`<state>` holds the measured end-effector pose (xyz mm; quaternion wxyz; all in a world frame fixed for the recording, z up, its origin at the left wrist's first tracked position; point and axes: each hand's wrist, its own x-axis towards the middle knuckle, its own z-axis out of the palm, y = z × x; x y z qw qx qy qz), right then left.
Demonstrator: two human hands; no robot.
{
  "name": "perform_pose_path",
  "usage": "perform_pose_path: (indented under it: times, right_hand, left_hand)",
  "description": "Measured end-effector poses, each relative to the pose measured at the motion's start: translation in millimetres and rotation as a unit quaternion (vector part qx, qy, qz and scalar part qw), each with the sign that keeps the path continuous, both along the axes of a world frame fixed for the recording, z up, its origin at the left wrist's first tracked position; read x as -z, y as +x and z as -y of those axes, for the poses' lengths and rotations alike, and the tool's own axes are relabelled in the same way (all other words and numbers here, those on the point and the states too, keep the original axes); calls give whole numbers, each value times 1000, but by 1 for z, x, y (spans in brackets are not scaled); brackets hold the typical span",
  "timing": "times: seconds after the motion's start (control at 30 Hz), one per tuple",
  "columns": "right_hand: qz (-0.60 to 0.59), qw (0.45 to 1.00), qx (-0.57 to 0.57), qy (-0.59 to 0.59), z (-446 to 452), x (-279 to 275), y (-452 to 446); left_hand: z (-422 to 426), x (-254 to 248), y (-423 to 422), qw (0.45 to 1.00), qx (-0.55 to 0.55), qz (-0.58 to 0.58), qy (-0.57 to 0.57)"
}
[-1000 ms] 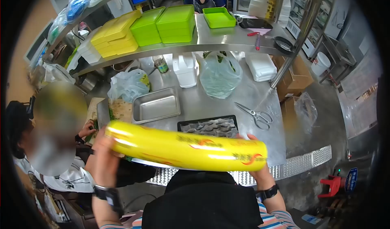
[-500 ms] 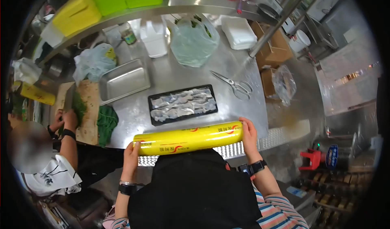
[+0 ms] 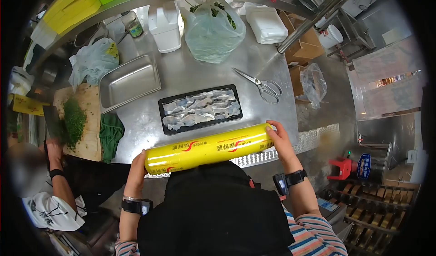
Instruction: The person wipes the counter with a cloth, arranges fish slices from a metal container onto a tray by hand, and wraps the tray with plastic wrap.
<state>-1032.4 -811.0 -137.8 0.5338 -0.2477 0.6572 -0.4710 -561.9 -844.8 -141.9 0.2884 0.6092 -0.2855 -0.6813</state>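
A long yellow roll of cling film [image 3: 209,148] with red and black print spans the space between my hands, at the table's front edge. My left hand [image 3: 136,167] grips its left end, and my right hand [image 3: 280,139] grips the right end, higher than the left. Just beyond the roll lies a black tray [image 3: 166,128] filled with rows of pale, glossy pieces [image 3: 202,107] that look like raw fish or meat. Scissors [image 3: 261,86] lie on the steel table to the right of the tray, apart from both hands.
An empty metal pan [image 3: 130,84], a white container [image 3: 164,29], a plastic bag of greens [image 3: 213,38] and white boxes [image 3: 266,24] stand on the steel table [image 3: 190,74]. At left, a co-worker's hand [image 3: 55,150] holds a cleaver beside chopped greens [image 3: 74,119] on a board. A post [image 3: 313,22] rises at right.
My hands have turned the roll about its length, showing other print, and its right end has risen slightly. The view has shifted. The co-worker's cleaver has moved left of the greens.
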Motion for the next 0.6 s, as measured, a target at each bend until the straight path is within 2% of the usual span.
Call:
perform_pose_path:
  times: [0.03, 0.07, 0.1, 0.17, 0.2, 0.23, 0.27, 0.33, 0.37, 0.43, 0.53, 0.6]
  right_hand:
    - [-110, 991, -69, -33, -5, 5, -1]
    - [-169, 980, -99, -29, -10, 30, -14]
    - [-169, 980, -100, -27, -11, 33, -13]
    - [-119, 990, -24, 67, -13, 38, -9]
    - [-62, 997, 6, 40, -13, 35, -7]
    - [-60, 997, 4, 41, -10, 18, -1]
    - [-40, 998, 17, 55, -10, -4, 4]
    - [-43, 997, 7, 69, -6, -30, 14]
    - [-40, 997, 3, 68, -4, -22, 12]
    - [-46, 997, -28, 53, -6, -2, 3]
    - [-29, 999, 29, 35, -6, 8, 5]
    - [-52, 998, 18, 16, -14, 11, -1]
  left_hand:
    - [-1, 4, 2, 1000, 0, 0, 1]
    - [-3, 10, 4, 999, 5, 5, -31]
    - [-4, 9, 3, 998, 11, 11, -63]
    - [-2, 4, -1, 998, 9, 10, -67]
    - [-1, 5, 0, 998, -2, -12, -55]
    - [2, 1, -2, 998, -14, -34, -41]
    - [3, -4, -7, 995, -76, -64, -13]
    - [1, 9, -3, 998, -54, -14, -10]
    - [3, 13, -1, 999, -24, 33, -14]
    - [4, 11, -3, 999, -6, 45, -17]
    - [3, 14, -4, 999, -28, 25, -31]
    - [-3, 15, 0, 999, -21, -7, -30]
